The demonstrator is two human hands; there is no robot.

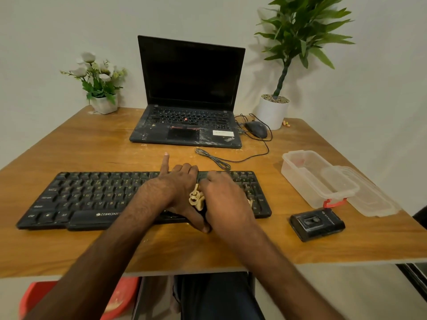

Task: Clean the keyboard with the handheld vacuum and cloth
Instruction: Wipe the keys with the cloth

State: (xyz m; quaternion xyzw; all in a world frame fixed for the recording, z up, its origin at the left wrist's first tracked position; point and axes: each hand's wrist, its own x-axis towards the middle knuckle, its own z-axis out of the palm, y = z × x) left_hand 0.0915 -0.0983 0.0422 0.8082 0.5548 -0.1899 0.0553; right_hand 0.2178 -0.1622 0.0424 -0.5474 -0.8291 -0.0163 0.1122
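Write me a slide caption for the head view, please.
Left hand and right hand meet over a tan cloth on the black keyboard.

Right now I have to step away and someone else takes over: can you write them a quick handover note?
Left hand: lies across the keyboard, index straight, other fingers curled at its far edge; grip unclear.
Right hand: over the cloth on the right-hand keys; pressing or gripping, cannot tell.
Vacuum (likely the small black device): lies right of the keyboard, in no hand.
Done: wiping under way; how much is unclear.
Left: probably the remaining keys.
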